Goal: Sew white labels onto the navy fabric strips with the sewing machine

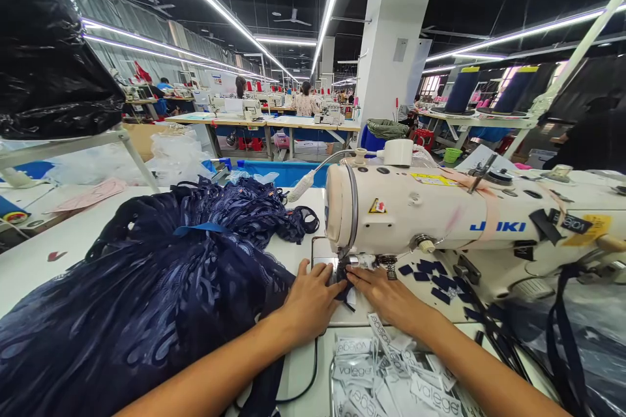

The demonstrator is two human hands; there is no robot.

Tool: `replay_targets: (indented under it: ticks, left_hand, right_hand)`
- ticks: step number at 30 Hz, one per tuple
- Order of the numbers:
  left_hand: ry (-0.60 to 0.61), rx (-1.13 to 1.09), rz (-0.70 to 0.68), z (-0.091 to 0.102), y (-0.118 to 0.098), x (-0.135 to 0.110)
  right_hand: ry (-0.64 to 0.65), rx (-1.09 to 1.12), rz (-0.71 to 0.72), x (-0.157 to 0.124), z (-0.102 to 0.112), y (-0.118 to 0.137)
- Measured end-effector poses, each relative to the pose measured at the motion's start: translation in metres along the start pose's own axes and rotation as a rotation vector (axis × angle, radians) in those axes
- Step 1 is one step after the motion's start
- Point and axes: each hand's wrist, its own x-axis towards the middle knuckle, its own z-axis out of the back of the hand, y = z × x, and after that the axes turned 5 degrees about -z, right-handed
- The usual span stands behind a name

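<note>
1. The left hand (pixel 313 303) is laid flat, fingers extended, on the edge of the navy lace fabric (pixel 161 293); nothing is gripped by it, and the cloth is pressed to the table just at 9 o'clock of the needle area.
2. The right hand (pixel 386 293) is laid palm down at 3 o'clock of the left hand, its fingertips pointed toward the presser foot (pixel 348 266). Whether something small is pinched under those fingertips cannot be told, since a dark scrap of cloth there is partly covered.
3. The needle itself is hidden behind the head of the white Juki sewing machine (pixel 440 215), which is seated at 12 to 2 o'clock of the hands.
4. The bulk of the navy lace fabric is heaped at 9 to 10 o'clock of the hands and is cut off by the left and bottom edges.
5. White woven labels (pixel 381 378) printed "valege" are scattered at 6 o'clock of the right hand; the lower ones are cut off by the frame.
6. Small navy cloth pieces (pixel 430 272) are spread on the machine bed at 2 o'clock of the right hand.
7. A black plastic bag (pixel 49 52) is seen on a rack at the upper left, partly cut off.
8. Distant people at other machines are too small to be made out.
</note>
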Motion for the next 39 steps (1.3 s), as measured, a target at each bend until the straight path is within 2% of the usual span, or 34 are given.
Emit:
replay_targets:
  ticks: [4, 8, 20, 28, 33, 37, 39]
  left_hand:
    - [0.017, -0.003, 0.025, 0.002, -0.003, 0.001]
    - [-0.025, 0.036, 0.025, -0.004, -0.003, 0.003]
    - [-0.162, 0.151, 0.001, -0.015, -0.002, 0.007]
    - [-0.318, 0.092, -0.086, -0.018, -0.006, -0.003]
    - [-0.277, 0.095, -0.140, -0.013, 0.012, -0.011]
    - [-0.222, 0.011, -0.038, -0.004, 0.035, -0.004]
    - [-0.195, -0.059, 0.004, 0.000, 0.040, 0.000]
  right_hand:
    - [0.066, -0.006, 0.003, 0.002, 0.012, 0.004]
    - [0.056, -0.019, 0.003, 0.004, 0.019, 0.006]
    - [-0.036, -0.087, -0.043, 0.007, -0.001, -0.001]
    - [-0.138, 0.048, -0.082, 0.011, -0.005, -0.006]
    - [-0.270, 0.139, -0.079, 0.008, -0.006, -0.009]
    - [-0.221, 0.189, -0.028, 0.002, -0.002, 0.001]
    - [-0.216, 0.189, -0.017, 0.001, 0.000, 0.008]
